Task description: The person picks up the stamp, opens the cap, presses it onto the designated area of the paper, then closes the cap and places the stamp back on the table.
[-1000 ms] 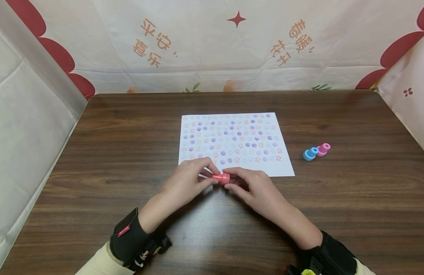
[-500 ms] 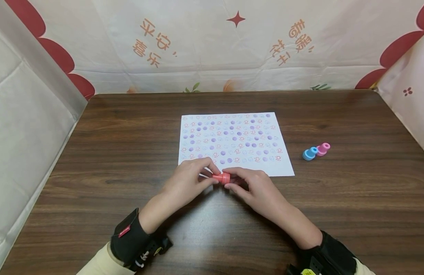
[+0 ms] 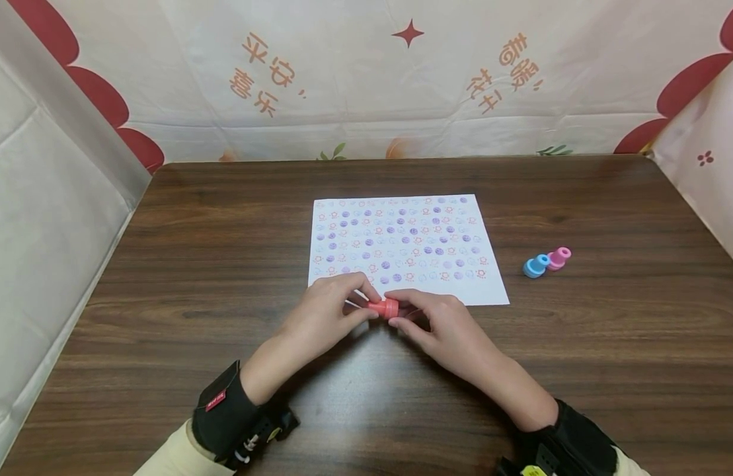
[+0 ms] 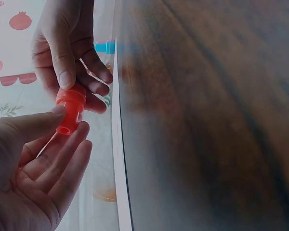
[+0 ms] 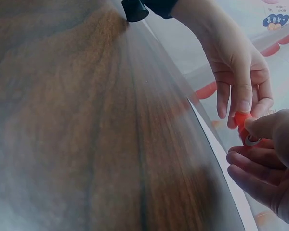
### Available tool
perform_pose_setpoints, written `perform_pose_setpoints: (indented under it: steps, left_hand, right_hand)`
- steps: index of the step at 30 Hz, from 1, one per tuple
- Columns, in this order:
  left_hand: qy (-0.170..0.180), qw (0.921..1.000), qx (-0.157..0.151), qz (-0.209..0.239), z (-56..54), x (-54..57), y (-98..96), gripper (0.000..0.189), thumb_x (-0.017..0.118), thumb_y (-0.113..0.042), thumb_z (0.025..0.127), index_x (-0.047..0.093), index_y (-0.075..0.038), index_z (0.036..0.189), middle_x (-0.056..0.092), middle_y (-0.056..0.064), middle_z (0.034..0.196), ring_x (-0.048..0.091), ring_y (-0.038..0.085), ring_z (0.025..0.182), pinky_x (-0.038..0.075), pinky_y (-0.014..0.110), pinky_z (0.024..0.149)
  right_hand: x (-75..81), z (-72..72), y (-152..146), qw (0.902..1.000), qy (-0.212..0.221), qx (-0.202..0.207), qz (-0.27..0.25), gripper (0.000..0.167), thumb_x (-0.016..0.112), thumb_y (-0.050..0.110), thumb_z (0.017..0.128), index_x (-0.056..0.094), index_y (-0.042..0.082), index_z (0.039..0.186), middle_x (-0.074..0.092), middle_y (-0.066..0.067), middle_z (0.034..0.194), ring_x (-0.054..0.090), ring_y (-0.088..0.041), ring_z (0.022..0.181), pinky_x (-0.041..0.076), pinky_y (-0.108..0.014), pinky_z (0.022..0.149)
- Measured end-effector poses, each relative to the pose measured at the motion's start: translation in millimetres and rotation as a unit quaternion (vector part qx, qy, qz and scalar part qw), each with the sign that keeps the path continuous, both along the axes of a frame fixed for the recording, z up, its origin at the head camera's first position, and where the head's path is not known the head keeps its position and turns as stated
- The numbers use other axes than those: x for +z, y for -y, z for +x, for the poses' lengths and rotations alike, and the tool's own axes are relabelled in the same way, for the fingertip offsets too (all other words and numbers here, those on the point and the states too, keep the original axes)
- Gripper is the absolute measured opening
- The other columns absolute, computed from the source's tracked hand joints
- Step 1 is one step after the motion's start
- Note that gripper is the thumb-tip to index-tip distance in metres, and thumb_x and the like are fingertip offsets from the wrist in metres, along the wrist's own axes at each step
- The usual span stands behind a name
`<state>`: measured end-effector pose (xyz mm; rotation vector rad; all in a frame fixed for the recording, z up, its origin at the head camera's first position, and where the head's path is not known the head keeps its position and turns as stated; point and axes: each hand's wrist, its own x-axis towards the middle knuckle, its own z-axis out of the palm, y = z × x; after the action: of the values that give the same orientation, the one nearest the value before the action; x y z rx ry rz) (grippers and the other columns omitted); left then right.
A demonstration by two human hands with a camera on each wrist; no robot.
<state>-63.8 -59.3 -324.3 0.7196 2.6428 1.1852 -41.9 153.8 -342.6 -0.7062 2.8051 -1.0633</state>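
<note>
A small red stamp (image 3: 390, 308) is held between both hands, just above the near edge of a white sheet of paper (image 3: 479, 289). My left hand (image 3: 324, 305) pinches its narrow handle between thumb and fingertips. At the wider end, my right hand (image 3: 440, 318) grips it with thumb and fingers. The left wrist view shows the hollow tip of the handle on the red stamp (image 4: 71, 103). In the right wrist view, a pale round face shows at the wide end of the stamp (image 5: 242, 124), partly behind the right thumb. Rows of purple, red and blue prints cover most of the paper.
On the brown wooden table (image 3: 223, 264), right of the paper, a blue stamp (image 3: 536, 266) and a pink stamp (image 3: 559, 258) stand side by side. A white printed cloth (image 3: 366, 79) hangs behind the table's far edge, and more cloth lines the sides.
</note>
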Motion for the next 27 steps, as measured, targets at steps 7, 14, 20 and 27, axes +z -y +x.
perform_pose_setpoints:
  steps: [7,14,20,27]
  left_hand:
    - [0.004,1.0,0.0,-0.002,-0.4,-0.4,0.2,0.01,0.076,-0.016,0.089,0.067,-0.017,0.095,0.075,0.0,0.102,0.074,0.013,0.092,0.058,0.028,0.08]
    - [0.006,1.0,-0.006,0.003,0.1,-0.3,-0.9,0.012,0.076,-0.016,0.088,0.066,-0.017,0.095,0.075,-0.001,0.101,0.074,0.013,0.091,0.058,0.027,0.08]
    - [0.005,0.9999,-0.009,-0.001,1.7,1.4,-2.6,0.013,0.076,-0.016,0.089,0.066,-0.016,0.097,0.074,0.001,0.104,0.074,0.013,0.092,0.058,0.026,0.08]
    - [0.008,0.9999,-0.011,0.003,2.1,3.0,-1.4,0.014,0.076,-0.014,0.088,0.066,-0.014,0.097,0.074,0.001,0.102,0.074,0.015,0.095,0.058,0.025,0.081]
  right_hand:
    - [-0.4,-0.8,0.5,0.9998,-0.011,0.005,-0.015,0.033,0.072,0.021,0.092,0.067,0.012,0.123,0.075,0.003,0.103,0.07,-0.003,0.087,0.058,-0.026,0.078]
    - [-1.0,-0.9,1.3,0.9995,-0.021,0.007,-0.021,0.032,0.073,0.022,0.091,0.067,0.013,0.122,0.074,0.004,0.108,0.07,-0.004,0.089,0.058,-0.027,0.08]
    - [0.5,-0.5,2.2,0.9996,-0.02,0.005,-0.019,0.034,0.075,0.023,0.09,0.067,0.013,0.122,0.074,0.003,0.11,0.07,-0.004,0.09,0.058,-0.028,0.081]
    - [2.1,-0.1,2.3,0.9993,-0.03,0.005,-0.02,0.033,0.075,0.021,0.09,0.068,0.012,0.12,0.075,0.002,0.11,0.071,-0.005,0.09,0.058,-0.028,0.081]
